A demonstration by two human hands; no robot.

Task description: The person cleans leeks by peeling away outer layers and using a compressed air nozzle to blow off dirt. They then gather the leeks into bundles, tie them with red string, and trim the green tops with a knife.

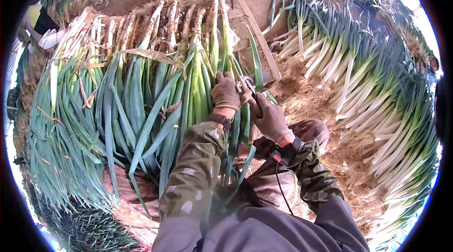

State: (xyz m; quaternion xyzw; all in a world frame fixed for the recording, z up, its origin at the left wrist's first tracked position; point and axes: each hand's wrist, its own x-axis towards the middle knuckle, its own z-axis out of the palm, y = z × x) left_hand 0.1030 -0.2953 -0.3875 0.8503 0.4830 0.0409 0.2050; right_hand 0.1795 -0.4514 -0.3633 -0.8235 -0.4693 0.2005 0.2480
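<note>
Long green onions [198,86] lie side by side in a thick layer before me, roots away from me and leaves toward me. My left hand [226,92], in a brownish knit glove, is closed around an onion at the right end of that layer. Close beside it, my gloved right hand [270,117] grips a small metal hand tool [252,89] with a dark handle. The tool's tip lies by the left fingers, at the onion's leaves. Its exact kind is partly hidden by the fingers.
On the right, a long curved row of onions with clean white stalks [349,82] lies on the ground. Dry root trimmings [302,86] are heaped alongside it. A wooden strip [257,30] slants ahead of my hands. Another person's gloved hand [51,38] shows at the far left.
</note>
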